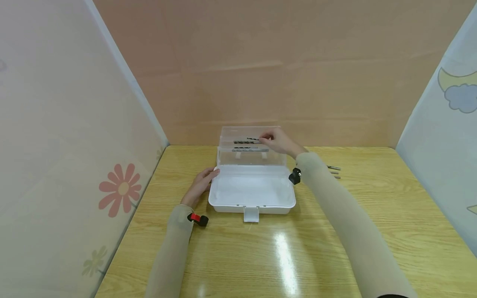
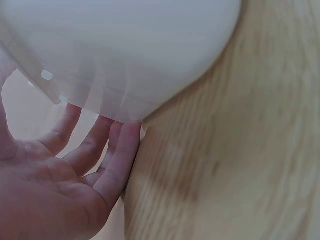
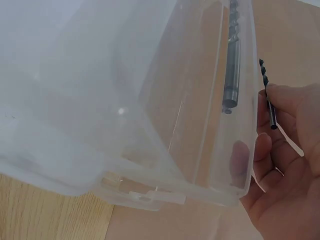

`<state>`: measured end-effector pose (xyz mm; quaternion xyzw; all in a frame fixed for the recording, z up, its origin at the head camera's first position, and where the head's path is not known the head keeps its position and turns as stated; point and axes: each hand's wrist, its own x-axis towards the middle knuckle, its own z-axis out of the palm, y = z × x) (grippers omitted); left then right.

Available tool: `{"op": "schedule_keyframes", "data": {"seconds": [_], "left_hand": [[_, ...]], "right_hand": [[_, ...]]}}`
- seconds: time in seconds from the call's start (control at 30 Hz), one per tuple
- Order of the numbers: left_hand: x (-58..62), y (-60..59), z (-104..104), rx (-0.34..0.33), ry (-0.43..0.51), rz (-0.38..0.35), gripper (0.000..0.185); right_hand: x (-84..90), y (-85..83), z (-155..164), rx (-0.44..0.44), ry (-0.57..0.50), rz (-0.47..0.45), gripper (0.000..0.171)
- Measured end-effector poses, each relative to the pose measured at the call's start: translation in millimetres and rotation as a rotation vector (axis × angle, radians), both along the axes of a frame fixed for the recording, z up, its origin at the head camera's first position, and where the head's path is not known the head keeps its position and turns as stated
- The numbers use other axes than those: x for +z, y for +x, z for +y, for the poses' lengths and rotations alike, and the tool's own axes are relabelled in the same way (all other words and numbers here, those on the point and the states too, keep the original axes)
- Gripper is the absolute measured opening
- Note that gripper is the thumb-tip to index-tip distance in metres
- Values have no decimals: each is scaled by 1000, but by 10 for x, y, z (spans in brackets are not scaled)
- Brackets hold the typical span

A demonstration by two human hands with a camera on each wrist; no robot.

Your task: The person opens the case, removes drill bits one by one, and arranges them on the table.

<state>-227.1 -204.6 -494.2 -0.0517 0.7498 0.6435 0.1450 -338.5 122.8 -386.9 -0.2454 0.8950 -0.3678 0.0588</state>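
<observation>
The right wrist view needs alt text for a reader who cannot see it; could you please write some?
A right hand pinches a thin dark drill bit beside the wall of a clear plastic box. A thicker drill bit lies inside the box, which stands on a wooden table.

My left hand [image 1: 199, 184] lies low at the left of the middle, fingers [image 2: 107, 150] straight and flat. My right hand [image 1: 277, 140] reaches up high in the middle, its fingers [image 3: 280, 100] pinched together. Both arms stretch forward.
</observation>
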Motion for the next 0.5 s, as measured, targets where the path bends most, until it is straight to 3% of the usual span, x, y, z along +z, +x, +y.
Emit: {"op": "schedule_keyframes", "data": {"seconds": [0.23,0.5], "left_hand": [[-1,-5,-14,8,7,-8,76],[-14,-3,-33,7,14,-5,77]], "right_hand": [[30,40,60,-69,-29,-36,28],[46,65,127,-120,-40,-16,30]]}}
